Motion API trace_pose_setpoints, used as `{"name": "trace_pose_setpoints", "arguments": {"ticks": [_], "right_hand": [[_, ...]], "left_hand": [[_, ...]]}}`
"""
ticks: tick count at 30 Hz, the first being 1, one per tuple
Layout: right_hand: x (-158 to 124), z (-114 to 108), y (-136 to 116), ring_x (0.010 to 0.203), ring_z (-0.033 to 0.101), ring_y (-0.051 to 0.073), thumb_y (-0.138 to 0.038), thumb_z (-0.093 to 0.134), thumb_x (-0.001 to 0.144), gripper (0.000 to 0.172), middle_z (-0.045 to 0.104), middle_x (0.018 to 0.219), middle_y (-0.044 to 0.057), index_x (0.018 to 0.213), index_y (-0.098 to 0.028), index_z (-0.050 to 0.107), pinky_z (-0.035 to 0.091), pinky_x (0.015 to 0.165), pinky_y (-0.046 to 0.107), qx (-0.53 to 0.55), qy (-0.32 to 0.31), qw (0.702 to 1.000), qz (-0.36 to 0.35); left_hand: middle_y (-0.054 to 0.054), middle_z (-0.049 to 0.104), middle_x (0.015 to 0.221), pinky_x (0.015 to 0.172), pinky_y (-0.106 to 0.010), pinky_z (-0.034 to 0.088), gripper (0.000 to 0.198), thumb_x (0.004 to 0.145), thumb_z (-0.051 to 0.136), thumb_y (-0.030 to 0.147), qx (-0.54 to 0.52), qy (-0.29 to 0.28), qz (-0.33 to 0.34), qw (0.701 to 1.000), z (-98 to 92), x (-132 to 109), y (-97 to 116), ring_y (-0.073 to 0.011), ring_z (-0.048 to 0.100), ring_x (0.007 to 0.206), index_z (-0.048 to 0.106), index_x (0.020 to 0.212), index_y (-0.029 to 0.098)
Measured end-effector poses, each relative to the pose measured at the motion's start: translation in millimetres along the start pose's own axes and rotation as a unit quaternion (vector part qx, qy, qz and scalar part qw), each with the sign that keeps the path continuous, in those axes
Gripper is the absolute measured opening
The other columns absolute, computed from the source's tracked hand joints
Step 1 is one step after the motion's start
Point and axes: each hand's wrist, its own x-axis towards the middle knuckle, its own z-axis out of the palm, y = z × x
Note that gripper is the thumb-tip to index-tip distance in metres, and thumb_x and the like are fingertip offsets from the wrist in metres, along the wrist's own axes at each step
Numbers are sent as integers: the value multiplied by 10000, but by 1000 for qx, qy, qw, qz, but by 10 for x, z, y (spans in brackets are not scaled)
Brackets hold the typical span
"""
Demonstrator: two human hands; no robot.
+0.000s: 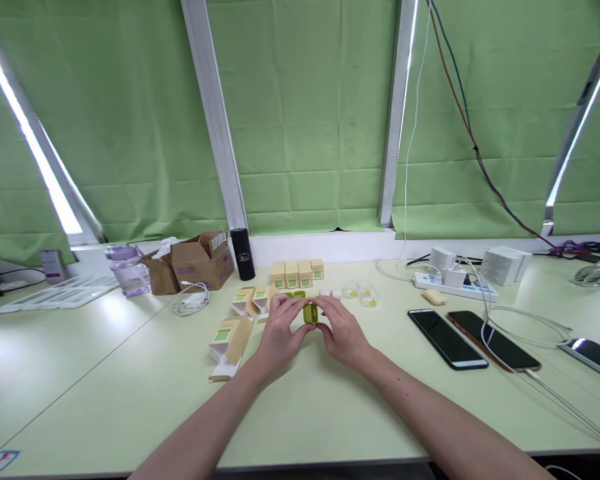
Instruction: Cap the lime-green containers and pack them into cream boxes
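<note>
A small olive-green case [311, 314] is pinched between my two hands above the table. My left hand [283, 326] grips its left side with thumb and fingers, while my right hand [342, 331] closes on the right side. Just behind my left fingers are more small green pieces [296, 294], partly hidden. Pale pink-white pieces [330, 293] and clear round containers with yellow bits [361, 293] lie beyond my right hand. To the left, opened beige cartons with green labels [233, 339] rest on their sides. Several closed beige boxes [292, 274] stand in a row farther back.
At the right are a phone [447, 339], another phone [495, 341], a power strip [455, 287] and looping white cables. A cardboard box [203, 260], black bottle [243, 255], purple jug [129, 270] and white tray [60, 293] stand at the back left.
</note>
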Motion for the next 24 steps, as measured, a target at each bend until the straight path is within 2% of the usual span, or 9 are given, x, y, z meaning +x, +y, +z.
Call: {"name": "trace_pose_setpoints", "arguments": {"ticks": [5,11,14,18,24], "right_hand": [[9,10,18,1216,611,276,21,507,841,662,602,1323,137,1445,-250,497,657,904,459,50,27,998,33],[20,3,36,1175,623,249,11,534,835,595,588,1299,105,1357,-271,567,657,920,450,123,67,987,82],[24,3,22,1180,616,250,0,556,819,570,588,1284,93,1318,-276,580,648,939,465,148,68,982,98],[19,21,8,1190,608,257,-9,558,807,557,596,1269,86,1292,-282,580,639,944,480,160,61,980,96],[-3,53,29,1184,601,254,0,549,794,562,595,1269,83,1279,-282,578,629,954,484,159,46,982,90]], "left_hand": [[-106,727,1177,997,-516,497,440,883,760,307,-19,8,-20,1000,-8,11,31,-307,542,1146,643,1300,229],[-77,720,1054,976,-457,497,146,922,649,234,-64,7,-116,991,2,11,11,-272,565,1105,692,1061,218],[-63,691,971,921,-410,516,81,909,641,256,-92,-6,-176,980,21,17,9,-252,592,1047,702,951,221],[-64,670,958,864,-369,528,128,909,639,323,-125,-17,-228,966,54,25,7,-234,610,991,717,897,222],[-75,651,970,860,-370,528,197,891,652,388,-154,-20,-258,954,109,10,-31,-227,627,951,723,854,209]]}}
